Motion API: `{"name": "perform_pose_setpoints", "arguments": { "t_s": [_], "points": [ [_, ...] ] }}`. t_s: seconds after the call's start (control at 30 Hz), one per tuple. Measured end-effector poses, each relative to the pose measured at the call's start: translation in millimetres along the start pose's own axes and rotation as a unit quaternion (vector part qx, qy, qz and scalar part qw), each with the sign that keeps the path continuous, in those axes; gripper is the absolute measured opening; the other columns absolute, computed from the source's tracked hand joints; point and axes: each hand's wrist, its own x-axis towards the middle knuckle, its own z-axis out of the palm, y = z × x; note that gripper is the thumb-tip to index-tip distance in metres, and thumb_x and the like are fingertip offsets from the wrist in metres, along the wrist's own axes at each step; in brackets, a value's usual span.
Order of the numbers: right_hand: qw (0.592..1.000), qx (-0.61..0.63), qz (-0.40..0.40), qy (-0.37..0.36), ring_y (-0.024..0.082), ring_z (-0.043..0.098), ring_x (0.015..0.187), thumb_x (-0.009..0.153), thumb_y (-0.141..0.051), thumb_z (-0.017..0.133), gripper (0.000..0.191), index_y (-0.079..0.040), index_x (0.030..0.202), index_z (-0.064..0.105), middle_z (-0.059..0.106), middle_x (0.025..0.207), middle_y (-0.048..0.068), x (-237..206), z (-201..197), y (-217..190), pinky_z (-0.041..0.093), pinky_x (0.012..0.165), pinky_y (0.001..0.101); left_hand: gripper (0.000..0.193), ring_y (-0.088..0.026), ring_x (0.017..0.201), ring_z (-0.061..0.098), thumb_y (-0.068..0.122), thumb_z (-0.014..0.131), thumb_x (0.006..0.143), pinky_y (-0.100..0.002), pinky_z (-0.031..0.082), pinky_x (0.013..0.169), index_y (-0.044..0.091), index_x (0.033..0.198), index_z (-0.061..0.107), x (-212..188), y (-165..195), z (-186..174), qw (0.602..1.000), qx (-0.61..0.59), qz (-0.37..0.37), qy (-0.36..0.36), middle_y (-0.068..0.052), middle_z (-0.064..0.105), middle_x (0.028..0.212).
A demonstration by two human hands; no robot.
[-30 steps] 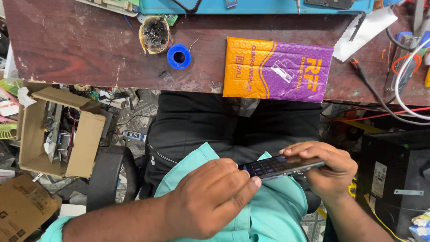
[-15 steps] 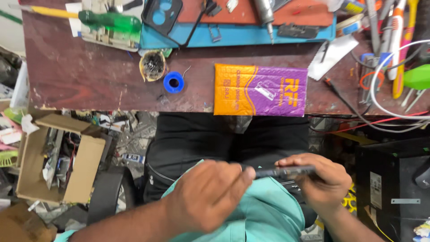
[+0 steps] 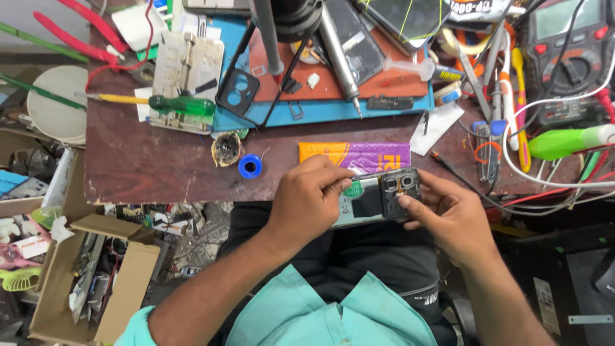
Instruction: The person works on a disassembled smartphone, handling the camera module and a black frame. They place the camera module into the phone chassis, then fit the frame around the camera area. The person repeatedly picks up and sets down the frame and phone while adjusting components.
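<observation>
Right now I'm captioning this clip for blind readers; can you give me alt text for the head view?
Two hands hold an opened phone with its back off: the left hand pinches its top edge, the right hand grips its end. Beyond lies a cluttered brown workbench with an orange-purple packet and green screwdriver.

The opened phone [image 3: 378,198] shows glossy plastic and bare metal; at twelve o'clock, a shiny plastic pouch [image 3: 371,154] lies on the worn, scuffed wooden counter [image 3: 147,173].

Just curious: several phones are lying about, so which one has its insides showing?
The opened phone held between both hands at the desk's near edge; the one at the far edge shows only dark glass.
</observation>
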Motion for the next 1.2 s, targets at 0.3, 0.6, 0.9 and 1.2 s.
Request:
{"name": "perform_pose_setpoints", "arguments": {
  "t_s": [0.3,0.6,0.9,1.2],
  "points": [
    [0.999,-0.005,-0.034,0.021,0.017,0.073,0.088,0.09,-0.002,0.071,0.054,0.004,0.142,0.06,0.076,0.108,0.017,18.6,-21.2,3.0,0.061,0.071,0.0274,0.007,-0.03,0.081,0.07,0.005,0.074,0.085,-0.041,0.055,0.072,0.005,0.092,0.076,26.1,-22.4,12.6,0.999,0.029,0.021,0.022,-0.01,0.071,0.086],
    [0.962,-0.18,-0.125,0.164,0.014,0.072,0.088,0.087,-0.001,0.079,0.038,0.006,0.123,0.072,0.077,0.103,0.014,10.2,9.9,-0.9,0.06,0.079,0.0272,0.016,-0.029,0.09,0.06,0.004,0.069,0.085,-0.044,0.043,0.079,0.003,0.1,0.074,25.8,-24.0,14.0,0.966,0.205,0.149,0.043,-0.009,0.061,0.089],
    [0.968,-0.137,-0.148,0.148,0.011,0.071,0.092,0.091,0.001,0.078,0.037,0.007,0.126,0.07,0.075,0.107,0.013,11.1,12.7,-0.5,0.059,0.083,0.0242,0.023,-0.029,0.093,0.057,0.008,0.068,0.082,-0.043,0.043,0.082,0.0,0.103,0.071,21.1,-31.2,15.7,0.956,0.225,0.172,0.071,-0.009,0.059,0.09],
    [0.978,-0.077,-0.149,0.124,0.014,0.071,0.091,0.093,0.005,0.076,0.043,0.011,0.134,0.064,0.073,0.106,0.015,13.2,2.0,13.6,0.059,0.082,0.0247,0.032,-0.028,0.098,0.061,0.002,0.067,0.083,-0.042,0.047,0.088,-0.005,0.114,0.068,16.5,-8.2,-1.7,0.961,0.197,0.183,0.062,-0.011,0.064,0.1]
  ]
}}
